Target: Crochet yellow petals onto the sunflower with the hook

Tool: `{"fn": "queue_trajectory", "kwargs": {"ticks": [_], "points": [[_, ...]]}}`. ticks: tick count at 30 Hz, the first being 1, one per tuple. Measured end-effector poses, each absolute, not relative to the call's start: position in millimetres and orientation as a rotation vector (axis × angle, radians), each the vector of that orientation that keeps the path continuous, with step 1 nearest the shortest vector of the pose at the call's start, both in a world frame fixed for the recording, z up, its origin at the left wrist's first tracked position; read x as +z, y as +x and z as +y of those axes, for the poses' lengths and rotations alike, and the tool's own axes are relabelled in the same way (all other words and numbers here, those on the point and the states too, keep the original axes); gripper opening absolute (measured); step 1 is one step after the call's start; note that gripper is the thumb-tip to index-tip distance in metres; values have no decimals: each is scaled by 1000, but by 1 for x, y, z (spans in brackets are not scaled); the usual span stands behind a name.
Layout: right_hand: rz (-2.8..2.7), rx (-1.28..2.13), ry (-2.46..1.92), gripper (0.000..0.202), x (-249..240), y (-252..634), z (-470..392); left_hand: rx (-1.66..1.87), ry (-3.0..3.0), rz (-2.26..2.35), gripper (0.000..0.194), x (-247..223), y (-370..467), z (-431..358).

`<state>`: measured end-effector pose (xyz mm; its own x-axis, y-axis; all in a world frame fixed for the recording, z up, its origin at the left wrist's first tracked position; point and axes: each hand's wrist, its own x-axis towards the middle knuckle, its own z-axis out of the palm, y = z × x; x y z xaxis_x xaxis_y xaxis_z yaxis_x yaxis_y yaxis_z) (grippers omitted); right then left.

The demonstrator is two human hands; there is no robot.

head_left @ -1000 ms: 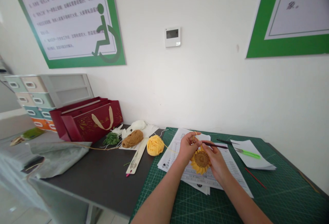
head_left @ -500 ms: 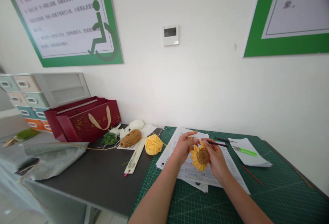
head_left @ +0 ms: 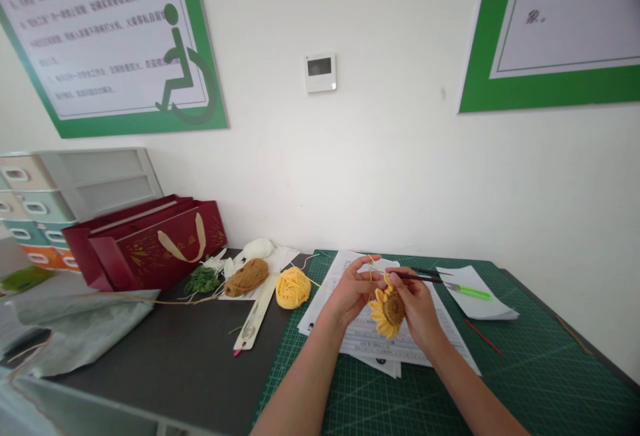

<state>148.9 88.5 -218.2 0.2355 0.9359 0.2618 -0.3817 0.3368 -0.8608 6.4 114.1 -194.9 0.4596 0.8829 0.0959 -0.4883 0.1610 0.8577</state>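
A crocheted sunflower (head_left: 386, 316) with yellow petals and a brown centre hangs between my hands above printed sheets. My left hand (head_left: 350, 291) is closed, with yellow yarn running over its raised index finger; its other fingers pinch near the flower's upper edge. My right hand (head_left: 419, 308) grips a dark-handled crochet hook (head_left: 423, 278), whose tip meets the yarn at the top of the flower. The right fingers also lie against the flower's right side. A strand leads from the yellow yarn ball (head_left: 293, 288) on the left toward my left hand.
Printed sheets (head_left: 360, 339) lie on a green cutting mat (head_left: 540, 363). To the right are white paper (head_left: 493, 309), a green-handled knife (head_left: 473, 291) and a red stick (head_left: 483, 337). Brown yarn (head_left: 247, 277), green yarn (head_left: 203, 280) and a maroon bag (head_left: 150, 246) stand left.
The view has shifted slightly to the right. The sunflower has turned a little and hangs more edge-on between my hands; both hands keep their hold.
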Motion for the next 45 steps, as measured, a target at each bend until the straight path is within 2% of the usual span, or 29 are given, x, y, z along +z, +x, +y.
{"fn": "queue_trajectory", "kwargs": {"ticks": [1,4,5,14,31,35,41,45], "points": [[-923,1021,-745,32,-216,150,87,1045,980,471,34,-190,6,111],[-970,1003,-715,29,-211,150,84,1058,962,440,69,-178,5,105],[-982,1001,-706,28,-210,150,83,1060,950,438,71,-175,5,103],[-1042,1029,-710,24,-204,151,73,996,810,484,63,-164,6,94],[-1074,806,-849,21,-199,152,67,1027,777,565,68,-170,16,84],[-1056,819,-842,22,-200,151,68,1046,782,597,67,-171,19,83],[-1031,893,-813,21,-202,150,68,941,746,585,52,-178,17,87],[-1009,921,-802,21,-204,152,68,896,724,563,56,-181,12,90]]}}
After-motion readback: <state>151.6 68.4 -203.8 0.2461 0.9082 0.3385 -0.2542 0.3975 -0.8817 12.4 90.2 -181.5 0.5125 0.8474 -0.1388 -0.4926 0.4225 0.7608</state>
